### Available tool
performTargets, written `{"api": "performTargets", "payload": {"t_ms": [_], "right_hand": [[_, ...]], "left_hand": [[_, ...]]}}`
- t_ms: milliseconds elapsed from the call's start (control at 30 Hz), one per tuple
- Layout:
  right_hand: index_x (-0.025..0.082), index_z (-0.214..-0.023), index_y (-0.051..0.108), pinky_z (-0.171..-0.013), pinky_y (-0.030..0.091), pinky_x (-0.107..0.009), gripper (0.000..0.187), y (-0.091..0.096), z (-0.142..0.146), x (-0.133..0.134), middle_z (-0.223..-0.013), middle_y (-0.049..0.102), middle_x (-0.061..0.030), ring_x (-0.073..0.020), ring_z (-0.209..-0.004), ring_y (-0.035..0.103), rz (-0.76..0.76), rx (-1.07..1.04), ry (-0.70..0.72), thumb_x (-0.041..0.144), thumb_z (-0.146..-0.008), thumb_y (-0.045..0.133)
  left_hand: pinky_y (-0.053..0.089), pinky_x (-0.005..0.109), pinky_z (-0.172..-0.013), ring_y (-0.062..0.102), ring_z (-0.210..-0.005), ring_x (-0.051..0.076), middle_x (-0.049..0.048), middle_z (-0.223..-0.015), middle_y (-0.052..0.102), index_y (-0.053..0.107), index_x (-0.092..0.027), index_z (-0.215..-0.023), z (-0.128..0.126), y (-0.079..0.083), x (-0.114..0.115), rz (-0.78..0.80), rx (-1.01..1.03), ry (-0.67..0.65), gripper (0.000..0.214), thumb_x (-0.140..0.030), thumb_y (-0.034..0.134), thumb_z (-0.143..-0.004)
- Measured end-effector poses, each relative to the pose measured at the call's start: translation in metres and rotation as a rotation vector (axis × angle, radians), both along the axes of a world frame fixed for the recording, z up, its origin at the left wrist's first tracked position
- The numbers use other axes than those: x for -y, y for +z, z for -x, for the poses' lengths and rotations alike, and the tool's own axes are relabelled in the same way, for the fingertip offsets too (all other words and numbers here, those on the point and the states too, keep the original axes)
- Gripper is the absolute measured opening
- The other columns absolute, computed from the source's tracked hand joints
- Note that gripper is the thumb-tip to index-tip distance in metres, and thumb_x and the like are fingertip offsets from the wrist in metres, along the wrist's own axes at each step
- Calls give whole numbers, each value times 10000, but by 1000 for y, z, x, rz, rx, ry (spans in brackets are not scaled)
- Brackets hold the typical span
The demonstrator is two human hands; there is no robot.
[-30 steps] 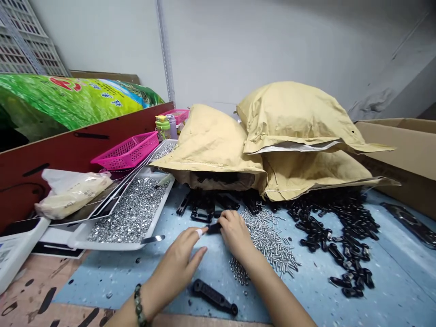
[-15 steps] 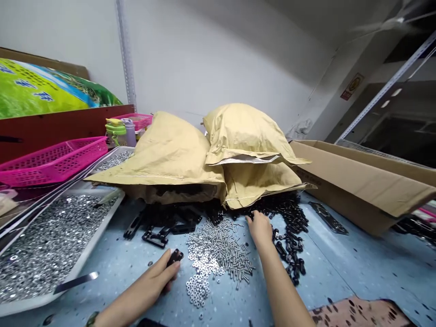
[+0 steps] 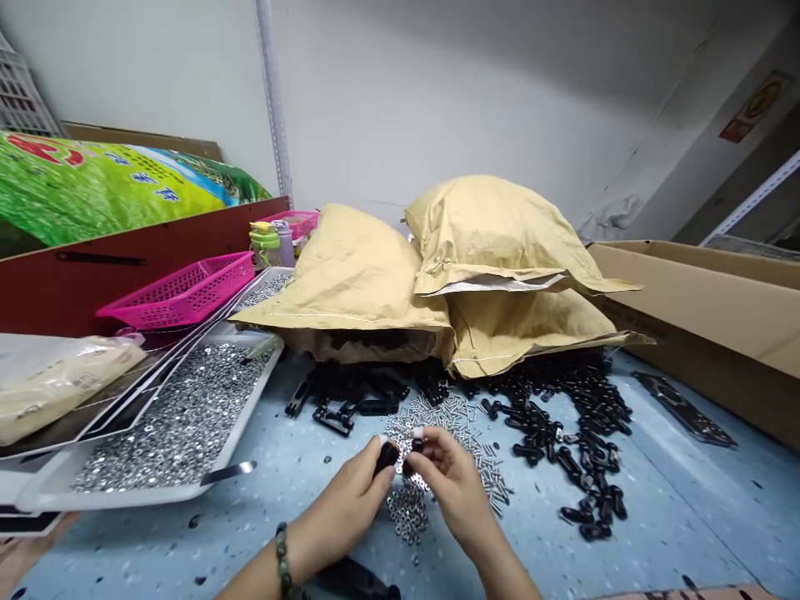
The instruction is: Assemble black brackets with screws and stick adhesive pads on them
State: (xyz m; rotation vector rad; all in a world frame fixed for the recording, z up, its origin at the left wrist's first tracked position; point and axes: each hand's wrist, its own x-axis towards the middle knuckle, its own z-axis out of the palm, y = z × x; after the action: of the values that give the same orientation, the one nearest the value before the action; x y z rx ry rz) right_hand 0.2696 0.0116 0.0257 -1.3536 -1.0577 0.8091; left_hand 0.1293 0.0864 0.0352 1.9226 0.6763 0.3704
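My left hand point(image 3: 353, 500) pinches a small black plastic part point(image 3: 387, 456) between thumb and fingertips. My right hand point(image 3: 447, 479) pinches another small black part point(image 3: 417, 446) just to its right; the two pieces sit close together, nearly touching. Both hands hover over a heap of small silver screws point(image 3: 459, 437) and a cluster of silver washers point(image 3: 407, 510) on the blue table top point(image 3: 656, 508). A bead bracelet circles my left wrist.
Black plastic parts point(image 3: 575, 425) spread right of the screws, longer black pieces point(image 3: 350, 396) lie behind. A white tray of silver nuts point(image 3: 181, 417) sits left with a metal scoop point(image 3: 225, 472). Tan sacks point(image 3: 500, 275), pink baskets point(image 3: 181, 292), cardboard box point(image 3: 706, 317) ring the back.
My right hand came back from the black parts pile holding a piece, and my left hand lifted its piece to meet it. The camera view swung back left.
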Motion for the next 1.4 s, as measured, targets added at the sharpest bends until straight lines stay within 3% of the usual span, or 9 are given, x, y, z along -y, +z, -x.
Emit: {"api": "performTargets", "payload": {"t_ms": [67, 200, 400, 533, 667, 800, 900, 1067, 1400], "right_hand": [[209, -866, 542, -603, 431, -251, 179, -1, 2, -2, -677, 544, 35, -134, -632, 528, -5, -77, -54, 312, -770, 652], [207, -694, 450, -559, 347, -223, 242, -3, 9, 1, -621, 413, 67, -100, -583, 399, -44, -31, -122, 314, -757, 657], [217, -680, 414, -535, 322, -220, 281, 1, 19, 16, -622, 383, 67, -103, -575, 375, -61, 62, -208, 333, -779, 650], [220, -746, 444, -547, 355, -227, 229, -5, 18, 21, -642, 429, 55, -117, -592, 426, -12, 147, -211, 368, -834, 594], [228, -1041, 520, -713, 436, -312, 198, -16, 19, 25, -894, 586, -30, -193, -803, 549, 108, 531, -106, 341, -879, 539], [229, -834, 564, -783, 420, -387, 80, -28, 19, 29, -896, 584, -30, -236, -855, 532, 175, 1009, -68, 201, -802, 632], [221, -779, 529, -733, 433, -372, 88, -34, 11, 35, -835, 567, -30, -221, -795, 530, 162, 1076, -124, 168, -839, 567], [243, -1085, 525, -762, 456, -367, 226, -39, 2, 44, -984, 600, -61, -237, -904, 549, 41, 971, -116, 190, -867, 558], [205, -982, 592, -731, 444, -354, 174, -46, 11, 29, -870, 612, -51, -209, -820, 542, -19, 988, -48, 101, -885, 492]], "left_hand": [[417, 317, -818, 545, -950, 210, 41, -1025, 593, 486, -218, -1035, 4, 4, 2, -100, 10, -6, 164, -329, 463, -916], [400, 280, -688, 552, -783, 187, 18, -878, 604, 502, -196, -908, 9, 8, 1, -245, -4, -18, 147, -343, 498, -911], [341, 225, -587, 524, -664, 137, -33, -726, 586, 493, -195, -756, 9, 16, 5, -203, 45, -73, 192, -314, 520, -903], [272, 239, -537, 471, -575, 126, -40, -618, 523, 418, -188, -642, 14, 17, 5, -314, -15, -48, 316, -334, 493, -913], [309, 243, -561, 493, -597, 142, -39, -631, 533, 488, -198, -718, 27, 11, -12, -268, -35, 67, 275, -378, 460, -925], [377, 252, -603, 527, -650, 164, -45, -680, 553, 503, -216, -926, 32, 2, -24, -185, -82, 132, 141, -343, 443, -924], [427, 285, -756, 555, -849, 183, 10, -903, 595, 506, -209, -952, 25, -6, -21, -269, -52, 4, 86, -256, 438, -925], [420, 312, -825, 523, -925, 205, 35, -947, 590, 626, -207, -923, 11, -21, -23, -445, -68, -247, 89, -189, 547, -888], [391, 345, -907, 512, -986, 208, 55, -1048, 580, 613, -238, -1158, 23, -17, -39, -502, -147, -371, 282, -169, 433, -951]]}}
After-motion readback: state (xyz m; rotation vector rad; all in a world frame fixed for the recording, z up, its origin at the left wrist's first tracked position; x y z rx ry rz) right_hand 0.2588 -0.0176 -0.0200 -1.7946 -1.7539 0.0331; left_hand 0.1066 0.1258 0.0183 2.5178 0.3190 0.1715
